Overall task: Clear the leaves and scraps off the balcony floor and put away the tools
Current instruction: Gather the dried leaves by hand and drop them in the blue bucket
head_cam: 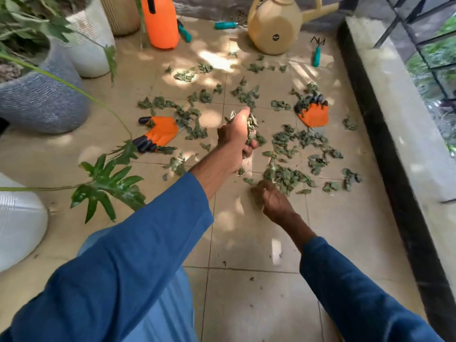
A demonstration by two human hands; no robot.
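The person's left hand (pixel 237 141) is clenched around a bunch of crumpled green leaves (pixel 251 127), held above the beige tiled floor (pixel 246 292). The right hand (pixel 272 202) is down at the near edge of the scattered green leaf scraps (pixel 286 176), fingers curled onto them. Two orange gloves with black claws (pixel 160 133) lie among the litter, well apart. A teal-handled hand rake (pixel 316 51) lies beside the tan plastic watering can (pixel 276 25).
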